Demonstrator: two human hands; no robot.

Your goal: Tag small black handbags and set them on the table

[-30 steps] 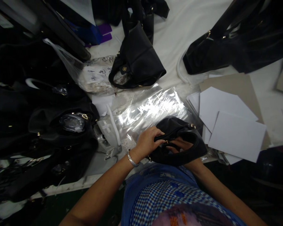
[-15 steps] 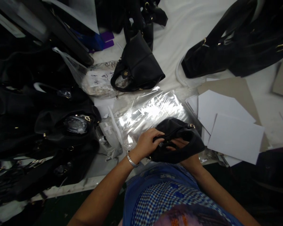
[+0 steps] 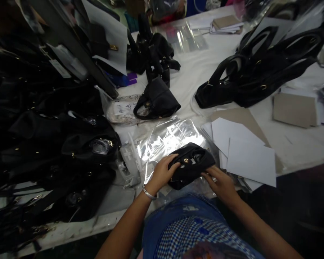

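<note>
A small black handbag (image 3: 187, 176) with a gold snap lies on clear plastic sheets (image 3: 162, 140), close in front of my body. My left hand (image 3: 164, 171) grips the bag's left side, with the thumb and fingers on its edge. At the bag's right end, my right hand (image 3: 218, 181) holds the edge between thumb and fingers. Beyond the sheets, a second black handbag (image 3: 162, 99) lies on its side with its handle to the left.
On the left is a large heap of black bags (image 3: 83, 147). White paper sheets (image 3: 251, 162) lie on grey card at the right, with more black bags (image 3: 248, 79) behind. A clear bag of small items (image 3: 124, 109) sits left of the second handbag.
My right hand has come out from inside the handbag to its right end. The bag's gold snap now shows. The view has tilted up, showing more of the table's far side.
</note>
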